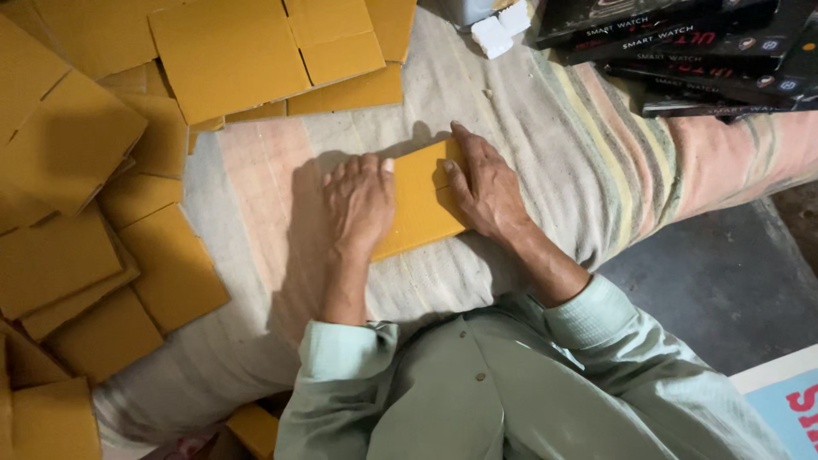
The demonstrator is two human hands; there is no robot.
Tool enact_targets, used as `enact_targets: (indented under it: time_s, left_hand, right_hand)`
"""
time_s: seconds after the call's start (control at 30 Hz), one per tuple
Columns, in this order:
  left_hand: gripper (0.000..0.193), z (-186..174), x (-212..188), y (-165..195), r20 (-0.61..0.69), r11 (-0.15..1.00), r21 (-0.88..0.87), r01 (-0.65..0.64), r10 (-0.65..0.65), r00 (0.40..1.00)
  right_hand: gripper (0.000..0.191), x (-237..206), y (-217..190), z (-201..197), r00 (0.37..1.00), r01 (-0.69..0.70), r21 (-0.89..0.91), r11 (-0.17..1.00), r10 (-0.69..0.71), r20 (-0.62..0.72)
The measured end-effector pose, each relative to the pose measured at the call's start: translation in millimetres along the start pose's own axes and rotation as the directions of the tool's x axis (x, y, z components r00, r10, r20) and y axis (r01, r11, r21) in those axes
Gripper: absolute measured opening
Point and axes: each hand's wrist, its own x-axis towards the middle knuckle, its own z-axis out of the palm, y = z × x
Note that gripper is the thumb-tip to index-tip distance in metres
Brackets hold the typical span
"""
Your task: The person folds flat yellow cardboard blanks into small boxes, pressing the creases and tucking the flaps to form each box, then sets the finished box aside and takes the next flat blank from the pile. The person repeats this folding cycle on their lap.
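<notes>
Yellow cardboard lies flat under both our hands: a small folded carton blank [419,200] on the striped cloth [545,128] that covers the work surface. Our left hand [358,204] presses palm down, fingers spread open and extended, over the blank's left edge. Our right hand [484,192] lies open on the right edge, fingers stretched along it toward 12 o'clock, thumb resting on the card. Neither hand closes around anything; both just bear down flat.

The blank's long axis runs from about 7 o'clock to 1 o'clock, with its far end pointing up and slightly right, away from our body. Pale green sleeves [588,319] cover both forearms.

At 9 to 11 o'clock, well apart from the hands, a loose heap of flat yellow carton blanks [85,213] spreads across the cloth. At 1 o'clock sits a stack of black printed boxes [682,51], with small white blocks [498,30] just beside it.
</notes>
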Motion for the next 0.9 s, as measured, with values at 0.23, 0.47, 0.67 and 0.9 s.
enact_targets:
  time_s: [0.23,0.47,0.67,0.9]
  left_hand:
    - [0.044,-6,-1,4,-0.023,0.998,0.025,0.053,-0.053,0.998]
    - [0.041,12,11,71,-0.046,0.988,-0.003,-0.153,0.152,0.987]
    - [0.033,17,7,58,-0.001,0.977,-0.118,-0.178,0.18,0.984]
    - [0.037,-4,-17,17,-0.076,0.999,0.026,-0.046,0.048,0.996]
  right_hand:
    - [0.052,-3,9,1,1.0,-0.007,-0.012,1.0,0.007,-0.007]
    - [0.047,-6,4,8,1.0,-0.024,0.024,0.999,0.024,-0.012]
    - [0.044,-7,-1,10,0.997,-0.076,-0.001,0.997,0.076,-0.005]
    - [0.049,-9,-5,2,1.0,-0.023,-0.05,0.998,0.023,0.004]
